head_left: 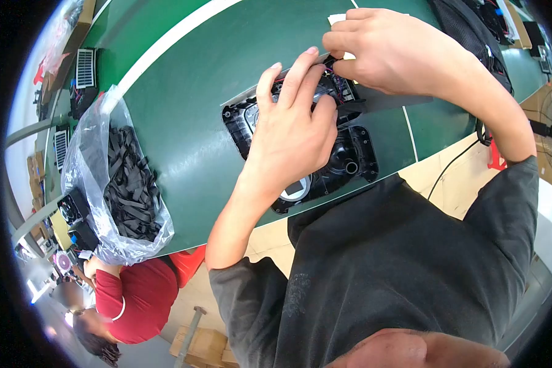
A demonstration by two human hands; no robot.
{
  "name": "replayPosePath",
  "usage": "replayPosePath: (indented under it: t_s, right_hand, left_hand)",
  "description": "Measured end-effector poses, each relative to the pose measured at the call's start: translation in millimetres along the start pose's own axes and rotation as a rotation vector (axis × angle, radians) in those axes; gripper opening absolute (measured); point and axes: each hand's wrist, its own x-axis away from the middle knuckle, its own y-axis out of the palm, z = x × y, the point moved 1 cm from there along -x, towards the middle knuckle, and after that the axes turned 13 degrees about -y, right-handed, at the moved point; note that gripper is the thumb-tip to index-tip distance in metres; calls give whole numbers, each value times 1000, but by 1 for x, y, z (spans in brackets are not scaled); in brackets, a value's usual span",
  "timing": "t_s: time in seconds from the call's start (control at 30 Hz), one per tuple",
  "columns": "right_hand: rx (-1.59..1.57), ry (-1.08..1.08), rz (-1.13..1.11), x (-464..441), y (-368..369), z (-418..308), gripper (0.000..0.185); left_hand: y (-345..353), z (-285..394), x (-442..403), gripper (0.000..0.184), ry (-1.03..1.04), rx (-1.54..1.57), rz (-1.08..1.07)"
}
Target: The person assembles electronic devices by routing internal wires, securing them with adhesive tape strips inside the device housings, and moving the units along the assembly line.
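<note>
My left hand (294, 129) lies over an opened black plastic housing (236, 119), its fingers spread across the far part. My right hand (380, 52) is closed at that part's upper right edge, beside thin coloured wires (343, 86); what its fingertips hold is hidden. The nearer black housing part (365, 153) has a round fitting and lies by the table's near edge. Under my left wrist, a round light-coloured piece with a dark window (294, 189) shows partly. A dark flat strip (386, 101) extends right from the housing, below my right hand.
On the green table (190, 147), a clear plastic bag (92, 159) holds many black straps (129, 184) at left. A black bag (469, 37) lies at upper right. A person in a red shirt (144, 300) is at lower left. A black cable (451, 168) hangs at right.
</note>
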Motion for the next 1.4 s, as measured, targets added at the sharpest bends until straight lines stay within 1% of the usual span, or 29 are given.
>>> replayPosePath:
  t_s: [0.07, 0.17, 0.27, 0.33, 0.37, 0.47, 0.5, 0.57, 0.63, 0.7, 0.77, 0.87, 0.97, 1.07, 1.17, 1.27, 1.4]
  right_hand:
    - [98, 6, -94, -4, -4, -7, 19]
    - [56, -20, -118, -7, -10, -5, 19]
    - [11, -22, -228, -9, -10, -4, 21]
    - [50, 34, -255, -8, 2, -14, 13]
    - [69, 63, -268, -8, 6, -19, 14]
    - [171, -3, -238, -14, 5, -21, 13]
    - [134, -28, -276, -18, -2, -20, 13]
    - [59, -78, -348, -28, -22, -14, 21]
    - [85, -145, -420, -33, -27, -12, 19]
    - [163, -150, -416, -33, -20, -14, 15]
    - [281, -95, -331, -20, 5, -25, 13]
    - [250, -99, -177, -13, 15, -19, 14]
    - [79, 31, -109, -16, 17, -17, 15]
    - [-173, 338, -247, -28, -9, -19, 18]
    - [-59, 440, -28, -21, 16, -29, 14]
    - [-125, 553, -64, -16, 21, -37, 13]
    - [-227, 630, -154, -19, 21, -52, 15]
  left_hand:
    - [1, 0, 0, 10, 3, 12, 9]
    - [3, -2, 0, 11, 11, 27, 25]
    - [3, -3, 1, 11, 19, 23, 35]
    - [4, -3, 1, 11, 20, 31, 42]
    - [5, -3, 1, 11, 21, 36, 46]
    - [7, -4, 2, 11, 19, 38, 59]
    - [6, -4, 3, 12, 10, 26, 36]
    - [3, -4, 4, 17, -11, 0, -12]
    - [3, -5, 5, 16, -9, 2, -15]
    - [3, -5, 4, 16, -7, 0, -14]
    - [3, -5, 5, 15, -11, -4, -15]
    - [6, -5, 6, 15, -12, 17, 24]
    - [4, -5, 5, 14, -11, 31, 9]
    - [2, -4, 3, 15, -19, -2, -8]
    - [3, -2, 3, 16, -32, 12, 12]
    - [1, 0, 2, 17, -44, 21, -17]
    - [-2, 1, 0, 18, -48, 28, -41]
